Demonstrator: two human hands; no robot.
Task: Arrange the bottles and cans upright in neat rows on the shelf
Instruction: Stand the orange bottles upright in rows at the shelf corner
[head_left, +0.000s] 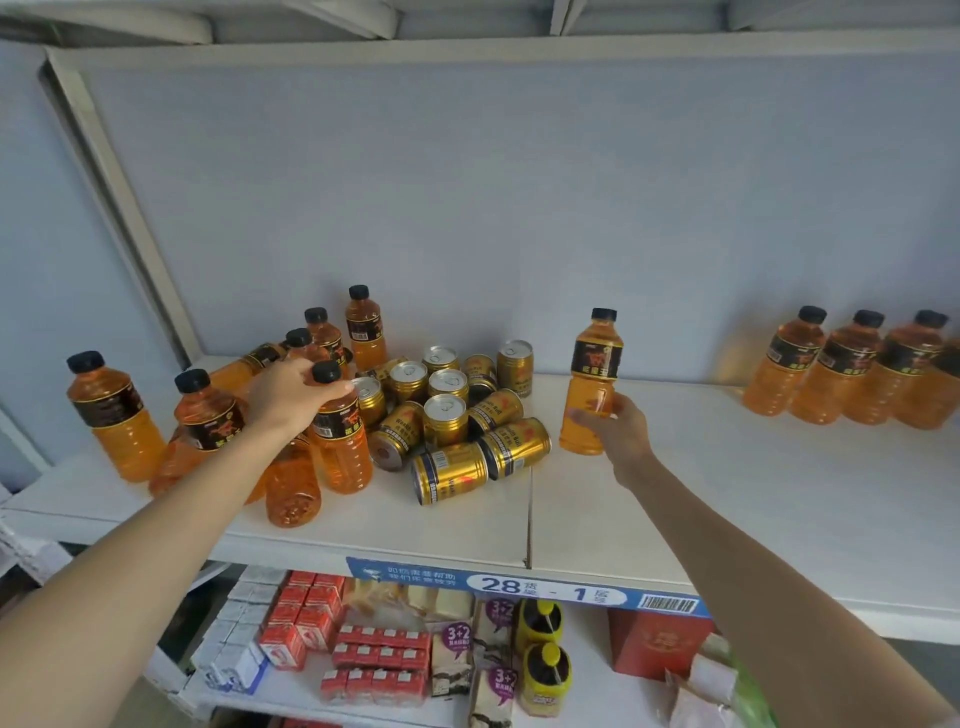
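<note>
On the white shelf (727, 493) stand and lie several orange drink bottles with black caps and several gold cans (447, 415). My left hand (291, 392) grips the neck of an upright bottle (340, 441) in the left cluster, where one bottle (292, 488) lies on its side. My right hand (613, 426) holds a single upright bottle (595, 374) standing alone in the middle of the shelf. Some cans stand upright; others (449, 475) lie on their sides at the front. A row of upright bottles (852, 369) stands at the right.
The shelf's back wall is bare and pale blue. A blue price strip (519, 584) marked 28-1 runs along the shelf's front edge. Below it a lower shelf holds red cartons (306, 618), yellow-capped bottles (543, 654) and a red box (654, 644).
</note>
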